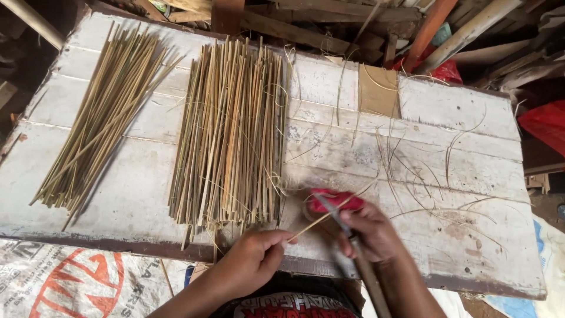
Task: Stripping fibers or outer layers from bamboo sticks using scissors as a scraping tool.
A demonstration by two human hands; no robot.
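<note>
Nearest the camera, the person's left hand (250,262) was pinched shut on the near end of a thin bamboo sliver (329,215), which ran away to the right at a slant. The right hand (371,232) was closed around the handle of a long knife (353,244), its blade laid against the sliver just in front of a red cloth pad (334,201) lying on the bench (471,112). The right hand was blurred, so the exact contact of blade and sliver could not be told.

Judging by how things lay, the work looked well under way but not finished. A large pile of bamboo strips (229,129) lay just left of the hands, and a second, smaller pile (103,112) lay farther left, well apart from the first. Fine curled shavings (412,165) were scattered over the right side of the bench. Which pile was finished and which waiting could not be told.

The bench was made of worn, white-painted planks, with a flat brown cardboard-like piece (379,89) near its far edge. A printed woven sack (70,282) lay under the near left corner. Beyond the far edge was a dim clutter of wooden offcuts (329,23) and red plastic (547,121).
</note>
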